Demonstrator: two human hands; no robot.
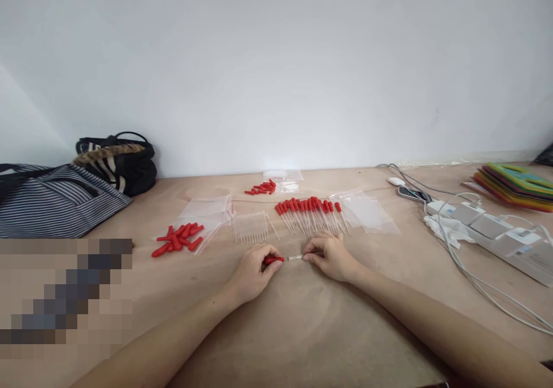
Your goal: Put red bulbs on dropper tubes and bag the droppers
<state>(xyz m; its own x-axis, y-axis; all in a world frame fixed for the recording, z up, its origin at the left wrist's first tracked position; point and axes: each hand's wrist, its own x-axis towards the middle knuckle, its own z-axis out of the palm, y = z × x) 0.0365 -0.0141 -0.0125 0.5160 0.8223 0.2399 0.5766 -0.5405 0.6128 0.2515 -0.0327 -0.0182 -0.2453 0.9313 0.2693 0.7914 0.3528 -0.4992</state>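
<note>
Between the fingers of my left hand (256,268) is a red rubber dropper bulb (276,259), its narrow end pointing right. My right hand (329,255) pinches a clear glass dropper tube (295,257), whose end faces the bulb across a small gap. Just beyond my hands lies a row of droppers (309,206) with red bulbs fitted on their tubes. To its left is a row of bare glass tubes (251,228). A heap of loose red bulbs (178,238) rests left of my left hand, partly on a clear plastic bag (207,210).
Farther back are smaller red bulbs (262,188) and thin tubes (288,187). More plastic bags (367,212) lie right of the droppers. A power strip (501,241) with chargers and cables occupies the right side, near coloured sheets (514,186). Bags (64,195) stand at the left.
</note>
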